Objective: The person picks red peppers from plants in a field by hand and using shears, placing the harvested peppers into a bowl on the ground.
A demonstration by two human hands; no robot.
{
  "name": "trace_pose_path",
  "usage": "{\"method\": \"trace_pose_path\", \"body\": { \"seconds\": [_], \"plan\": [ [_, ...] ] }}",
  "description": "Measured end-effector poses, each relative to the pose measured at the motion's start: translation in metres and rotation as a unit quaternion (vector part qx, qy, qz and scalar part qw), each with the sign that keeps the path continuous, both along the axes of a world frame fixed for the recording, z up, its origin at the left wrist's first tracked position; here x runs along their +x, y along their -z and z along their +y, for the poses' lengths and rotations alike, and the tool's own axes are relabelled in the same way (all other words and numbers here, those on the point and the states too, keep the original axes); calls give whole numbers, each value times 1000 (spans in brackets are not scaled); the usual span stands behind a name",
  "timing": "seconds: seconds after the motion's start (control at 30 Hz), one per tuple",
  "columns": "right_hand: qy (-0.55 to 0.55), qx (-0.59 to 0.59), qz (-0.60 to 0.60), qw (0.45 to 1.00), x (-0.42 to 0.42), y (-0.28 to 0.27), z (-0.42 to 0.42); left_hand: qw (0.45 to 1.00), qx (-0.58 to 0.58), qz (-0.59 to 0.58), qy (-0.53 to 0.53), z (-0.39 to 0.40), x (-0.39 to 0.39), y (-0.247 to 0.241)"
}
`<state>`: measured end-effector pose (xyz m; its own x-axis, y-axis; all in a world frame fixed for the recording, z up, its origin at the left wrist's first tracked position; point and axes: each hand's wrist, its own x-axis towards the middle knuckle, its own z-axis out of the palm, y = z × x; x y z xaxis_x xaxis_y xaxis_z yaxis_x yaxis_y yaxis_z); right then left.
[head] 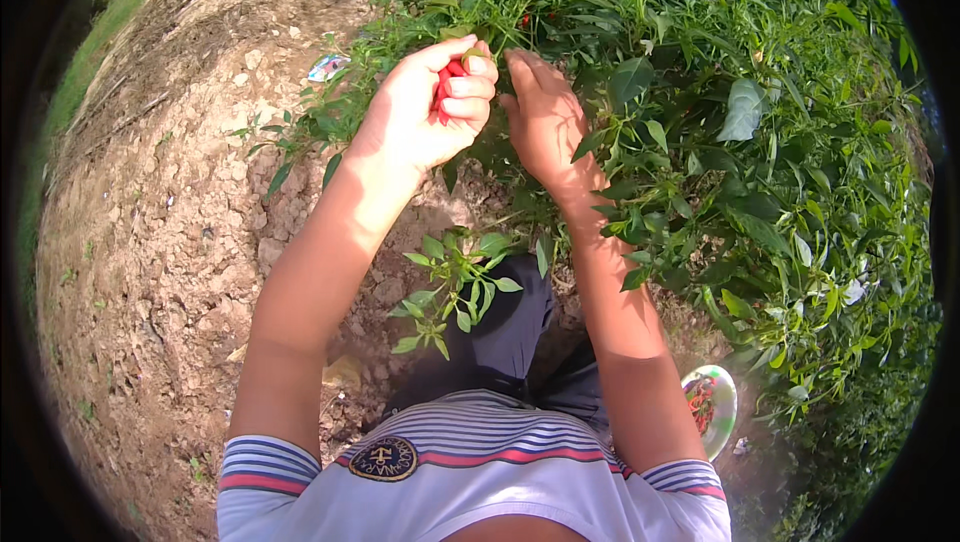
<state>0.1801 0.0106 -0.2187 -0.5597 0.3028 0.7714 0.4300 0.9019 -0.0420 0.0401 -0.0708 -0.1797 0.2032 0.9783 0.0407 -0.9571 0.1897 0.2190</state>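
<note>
My left hand [431, 103] is palm up, its fingers curled around several red chili peppers [445, 88]. A green leaf [472, 55] shows at the top of that grip. Close beside it on the right, my right hand [546, 110] reaches into the chili plants [675, 39] with its back towards me. Foliage and shadow lie about its fingertips, and whether they pinch anything is not visible. Just beyond the hands, a ripe red chili [525, 20] hangs among the leaves.
A white and green bowl [724, 418] with red chilies [699, 404] stands by my right elbow. Dry, cloddy soil [172, 242] stretches on the left, with a plastic wrapper [328, 67] on it. A low leafy branch [457, 287] sticks up before my knee.
</note>
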Motion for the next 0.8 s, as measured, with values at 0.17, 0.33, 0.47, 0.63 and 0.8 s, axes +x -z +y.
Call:
{"method": "trace_pose_path", "body": {
  "seconds": [0.17, 0.33, 0.47, 0.63, 0.8],
  "plan": [
    [-18, -81, 1, 997, -27, 22, 34, 974, 153, 106, -131, -74, -11, -51],
    [-214, -346, 191, 893, -16, 46, 50, 907, 172, 186, -337, -111, -89, -25],
    [-212, -252, 140, 934, 3, 51, 47, 817, -34, 393, -422, -98, -122, 9],
    [-202, -413, 99, 883, 30, 49, 53, 768, -39, 595, -234, -47, -105, 81],
    [-241, -368, 185, 879, 11, 38, 24, 845, -30, 488, -216, -31, -116, 147]
  ]
}}
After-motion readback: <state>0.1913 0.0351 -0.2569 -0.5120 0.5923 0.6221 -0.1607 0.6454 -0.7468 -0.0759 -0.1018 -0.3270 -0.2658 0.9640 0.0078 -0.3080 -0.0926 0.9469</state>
